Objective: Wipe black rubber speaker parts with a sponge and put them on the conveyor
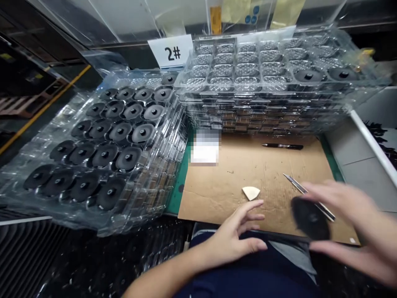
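Observation:
Over the right front of the cardboard sheet (223, 178), my right hand (347, 219) grips a black oval plastic part (310, 218) between thumb and fingers; both are blurred by motion. The part has a small raised knob near its middle. My left hand (238, 236) is open at the cardboard's front edge, fingers apart, holding nothing. Just beyond its fingertips lies a cream wedge-shaped piece (251, 192). Behind the black part, partly covered by it, a slim metal-coloured knife-like tool (294, 183) rests on the cardboard.
At the left stands a stack of clear trays (155, 161) bearing rows of black oval parts (107, 155). Another clear tray stack (248, 93) borders the back, with two black parts at its right. A black pen (283, 146) and a sign reading 2# (172, 53) are there too.

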### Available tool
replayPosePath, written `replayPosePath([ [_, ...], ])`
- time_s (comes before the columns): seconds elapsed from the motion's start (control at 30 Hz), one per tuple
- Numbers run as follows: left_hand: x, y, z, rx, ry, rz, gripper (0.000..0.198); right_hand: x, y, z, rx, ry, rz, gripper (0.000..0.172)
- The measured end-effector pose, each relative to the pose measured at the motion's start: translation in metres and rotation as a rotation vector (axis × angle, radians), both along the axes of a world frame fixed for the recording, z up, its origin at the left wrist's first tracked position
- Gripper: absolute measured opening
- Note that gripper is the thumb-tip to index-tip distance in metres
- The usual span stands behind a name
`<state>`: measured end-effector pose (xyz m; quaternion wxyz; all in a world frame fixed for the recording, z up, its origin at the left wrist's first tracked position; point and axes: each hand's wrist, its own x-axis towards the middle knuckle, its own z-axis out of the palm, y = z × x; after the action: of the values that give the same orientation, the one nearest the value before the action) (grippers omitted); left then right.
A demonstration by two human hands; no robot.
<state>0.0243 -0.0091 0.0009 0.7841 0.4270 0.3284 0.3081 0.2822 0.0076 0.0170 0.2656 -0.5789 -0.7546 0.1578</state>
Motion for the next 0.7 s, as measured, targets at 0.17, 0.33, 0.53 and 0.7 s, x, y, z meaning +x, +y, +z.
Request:
replayPosePath([
  [0.17, 0.007, -0.017, -0.032, -0.263, -0.251, 0.161, 0.066, -0.062, -0.033, -0.032, -0.216, 0.100, 0.308, 0.089],
  [0.33, -0.010, -0.010, -0.025, -0.408, -0.216, 0.291, 0.067, -0.106, -0.028, -0.041, -0.294, 0.249, 0.183, 0.082],
  [0.53, -0.031, 0.005, -0.037, -0.521, -0.321, 0.513, 0.050, -0.096, 0.002, -0.063, -0.286, 0.064, -0.066, 0.049],
  [0.7, -0.033, 0.021, -0.054, -0.489, -0.354, 0.642, 0.059, -0.098, -0.001, -0.099, -0.288, 0.090, -0.022, 0.026],
])
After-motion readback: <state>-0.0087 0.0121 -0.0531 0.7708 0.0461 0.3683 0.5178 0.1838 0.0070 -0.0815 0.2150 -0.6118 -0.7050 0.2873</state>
